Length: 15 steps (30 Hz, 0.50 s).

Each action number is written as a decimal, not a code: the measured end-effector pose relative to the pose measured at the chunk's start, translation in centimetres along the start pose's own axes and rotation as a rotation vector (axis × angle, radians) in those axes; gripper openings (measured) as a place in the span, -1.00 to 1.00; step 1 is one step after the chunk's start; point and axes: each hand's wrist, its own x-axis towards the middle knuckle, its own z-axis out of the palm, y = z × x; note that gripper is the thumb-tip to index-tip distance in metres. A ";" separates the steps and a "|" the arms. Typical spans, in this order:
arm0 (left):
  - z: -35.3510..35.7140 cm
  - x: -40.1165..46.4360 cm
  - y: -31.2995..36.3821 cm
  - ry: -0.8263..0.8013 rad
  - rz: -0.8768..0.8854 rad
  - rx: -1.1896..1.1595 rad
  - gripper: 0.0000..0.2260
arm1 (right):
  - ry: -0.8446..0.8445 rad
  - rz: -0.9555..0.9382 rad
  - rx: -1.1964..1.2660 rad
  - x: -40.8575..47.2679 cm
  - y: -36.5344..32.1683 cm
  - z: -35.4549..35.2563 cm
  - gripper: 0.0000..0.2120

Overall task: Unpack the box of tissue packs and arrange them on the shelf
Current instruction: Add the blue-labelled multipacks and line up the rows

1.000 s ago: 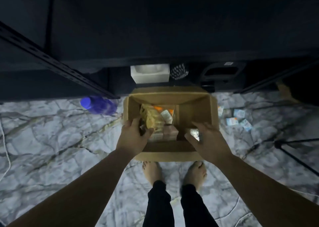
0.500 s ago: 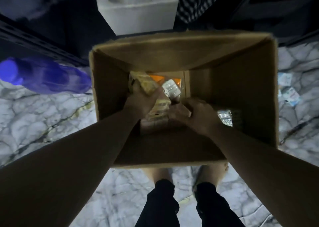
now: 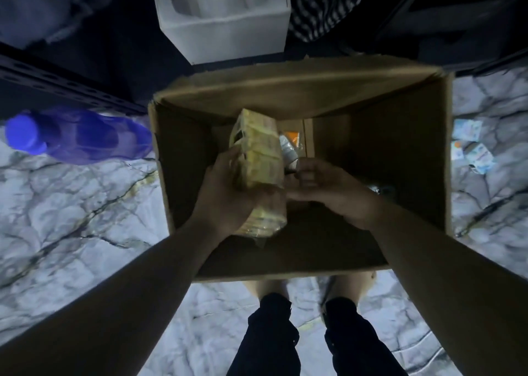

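Note:
An open cardboard box point(image 3: 423, 153) stands on the marble floor in front of my feet. My left hand point(image 3: 225, 195) grips a long yellow multipack of tissue packs point(image 3: 258, 158), lifted up inside the box. My right hand point(image 3: 323, 187) is beside the pack's right edge with its fingers curled; whether it holds something is hidden. Below the pack a small white pack point(image 3: 288, 150) and an orange one point(image 3: 293, 135) lie on the box bottom. A shiny pack point(image 3: 380, 190) shows in the dark right part of the box.
A blue plastic bottle point(image 3: 77, 135) lies on the floor left of the box. A white box point(image 3: 225, 15) and a striped cloth point(image 3: 323, 10) sit on the dark bottom shelf behind. Small blue-and-white packs point(image 3: 471, 147) lie on the floor to the right. A dark shelf rail point(image 3: 57, 87) runs at left.
My left hand has lifted the yellow multipack up from the box bottom. My right hand has moved in close to the pack's right edge. The camera has leaned closer over the box.

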 end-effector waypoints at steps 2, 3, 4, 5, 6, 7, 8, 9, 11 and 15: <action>0.5 -2.0 1.0 -0.052 -0.003 -0.095 -0.12 | 0.001 0.018 0.170 -1.6 -0.7 0.4 -0.49; 0.9 -2.8 1.5 -0.105 -0.017 -0.140 -0.16 | 0.030 0.031 0.233 -2.0 -0.8 0.6 -0.50; 1.3 -3.4 1.8 -0.174 -0.010 -0.176 -0.18 | 0.063 0.049 0.314 -2.6 -1.3 1.0 -0.48; 1.7 -3.8 2.1 -0.258 -0.007 -0.202 -0.19 | 0.087 0.050 0.368 -3.0 -1.5 1.3 -0.52; 2.1 -3.7 2.1 -0.330 -0.008 -0.186 -0.23 | 0.128 0.045 0.414 -3.2 -1.6 1.3 -0.57; 2.5 -3.4 2.2 -0.370 -0.006 -0.192 -0.31 | 0.177 0.032 0.411 -3.3 -1.6 1.3 -0.59; 2.8 -2.8 2.2 -0.354 -0.009 -0.203 -0.45 | 0.252 0.025 0.392 -3.4 -1.7 1.0 -0.58; 3.0 -2.3 2.2 -0.278 -0.037 -0.212 -0.61 | 0.317 0.013 0.352 -3.5 -1.6 0.7 -0.56; 3.5 -1.1 1.4 -0.093 -0.052 -0.046 -0.73 | 0.410 -0.010 0.290 -4.0 -1.4 -0.1 -0.52; 3.6 2.6 -3.9 -0.215 0.135 0.731 -0.38 | 0.485 -0.067 0.215 -4.2 -0.4 -1.3 -0.42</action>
